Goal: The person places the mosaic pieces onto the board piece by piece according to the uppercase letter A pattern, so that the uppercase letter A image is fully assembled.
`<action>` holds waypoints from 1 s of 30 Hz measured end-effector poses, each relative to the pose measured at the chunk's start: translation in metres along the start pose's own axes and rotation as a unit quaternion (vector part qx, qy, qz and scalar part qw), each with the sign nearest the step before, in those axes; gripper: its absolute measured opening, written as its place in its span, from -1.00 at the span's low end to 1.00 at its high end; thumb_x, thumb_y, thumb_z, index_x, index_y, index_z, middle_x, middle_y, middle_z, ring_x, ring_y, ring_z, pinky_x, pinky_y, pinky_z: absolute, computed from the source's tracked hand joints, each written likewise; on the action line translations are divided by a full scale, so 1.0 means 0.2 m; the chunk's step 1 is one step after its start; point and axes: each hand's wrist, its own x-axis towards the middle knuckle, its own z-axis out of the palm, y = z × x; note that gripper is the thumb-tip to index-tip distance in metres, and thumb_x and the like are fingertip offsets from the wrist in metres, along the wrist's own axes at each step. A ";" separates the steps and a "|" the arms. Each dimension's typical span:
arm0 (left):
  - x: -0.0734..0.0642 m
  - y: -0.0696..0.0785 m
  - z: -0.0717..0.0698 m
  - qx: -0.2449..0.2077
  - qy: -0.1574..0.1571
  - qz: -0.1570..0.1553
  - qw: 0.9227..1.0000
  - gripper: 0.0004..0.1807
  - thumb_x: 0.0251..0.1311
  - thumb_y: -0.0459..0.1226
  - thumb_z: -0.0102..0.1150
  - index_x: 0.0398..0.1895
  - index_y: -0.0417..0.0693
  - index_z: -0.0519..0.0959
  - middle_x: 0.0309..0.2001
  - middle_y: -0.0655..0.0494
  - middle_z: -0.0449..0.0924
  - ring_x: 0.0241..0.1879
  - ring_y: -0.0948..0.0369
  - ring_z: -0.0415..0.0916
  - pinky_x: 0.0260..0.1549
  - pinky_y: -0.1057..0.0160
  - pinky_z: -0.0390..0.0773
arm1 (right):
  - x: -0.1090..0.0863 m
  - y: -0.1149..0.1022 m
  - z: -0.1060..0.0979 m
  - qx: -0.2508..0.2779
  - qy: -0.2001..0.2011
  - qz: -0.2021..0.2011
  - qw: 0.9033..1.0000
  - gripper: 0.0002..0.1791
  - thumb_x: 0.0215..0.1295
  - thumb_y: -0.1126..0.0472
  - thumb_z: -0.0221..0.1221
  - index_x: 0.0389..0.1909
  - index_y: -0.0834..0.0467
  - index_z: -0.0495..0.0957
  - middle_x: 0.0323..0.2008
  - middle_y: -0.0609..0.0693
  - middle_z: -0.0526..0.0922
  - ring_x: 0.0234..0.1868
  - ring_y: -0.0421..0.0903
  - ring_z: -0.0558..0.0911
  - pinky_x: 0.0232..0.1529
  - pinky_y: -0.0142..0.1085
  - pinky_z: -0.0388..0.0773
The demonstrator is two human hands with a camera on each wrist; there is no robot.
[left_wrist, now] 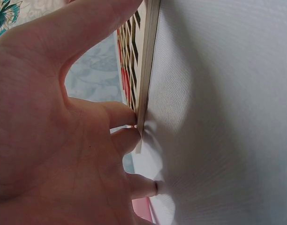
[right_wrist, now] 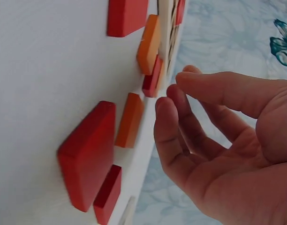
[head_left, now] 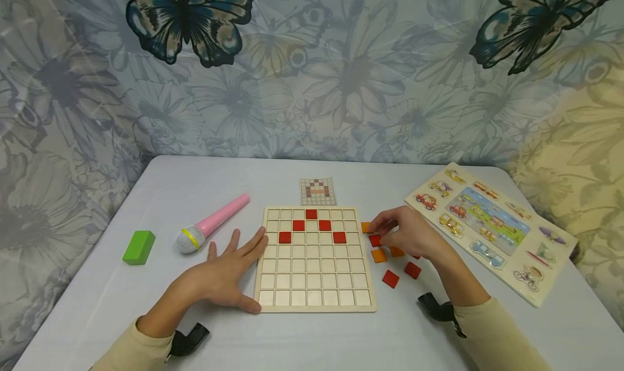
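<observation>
A square wooden grid board [head_left: 317,281] lies on the table with several red tiles [head_left: 311,214] seated in its upper cells, in a peak shape. Along the board's left edge rests my left hand [head_left: 229,273], fingers spread; its fingertips meet the rim in the left wrist view. To the right of the board, my right hand [head_left: 409,233] hovers with bent fingers over loose tiles. Its fingertips are right at a red tile [head_left: 375,240]. In the right wrist view nothing shows between thumb and fingers. Orange tiles [head_left: 378,256] and further red tiles [head_left: 390,279] lie nearby.
A small pattern card [head_left: 318,191] lies behind the board. On the left are a pink toy microphone [head_left: 224,216] and a green block [head_left: 138,247]. A wooden picture puzzle [head_left: 492,230] lies at the right, close to the right forearm.
</observation>
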 end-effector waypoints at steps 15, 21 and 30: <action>0.00 0.00 0.01 -0.003 -0.004 -0.002 1.000 0.48 -0.15 0.27 0.59 0.72 -0.02 -0.12 0.74 0.13 -0.38 0.62 -0.41 -0.47 0.22 -0.76 -0.33 | 0.03 0.04 0.04 -0.035 -0.001 0.031 0.999 -0.72 0.09 0.50 0.36 -0.18 0.17 0.77 -0.20 0.05 0.73 -0.19 -0.02 0.59 -0.20 -0.24 0.59; -0.01 0.00 0.00 -0.002 -0.002 0.000 1.000 0.48 -0.15 0.28 0.58 0.72 -0.01 -0.13 0.74 0.14 -0.39 0.62 -0.42 -0.46 0.20 -0.77 -0.33 | 0.04 0.04 0.05 -0.052 0.004 0.023 0.998 -0.63 0.00 0.59 0.25 -0.21 0.18 0.75 -0.25 0.05 0.72 -0.24 -0.03 0.57 -0.26 -0.24 0.56; 0.00 -0.01 0.00 -0.002 -0.001 0.000 1.000 0.48 -0.15 0.27 0.59 0.72 0.00 -0.14 0.73 0.15 -0.40 0.61 -0.44 -0.46 0.19 -0.78 -0.34 | 0.05 0.04 0.05 -0.053 0.002 0.028 0.998 -0.63 -0.02 0.60 0.28 -0.22 0.17 0.75 -0.29 0.05 0.68 -0.26 -0.03 0.55 -0.31 -0.25 0.55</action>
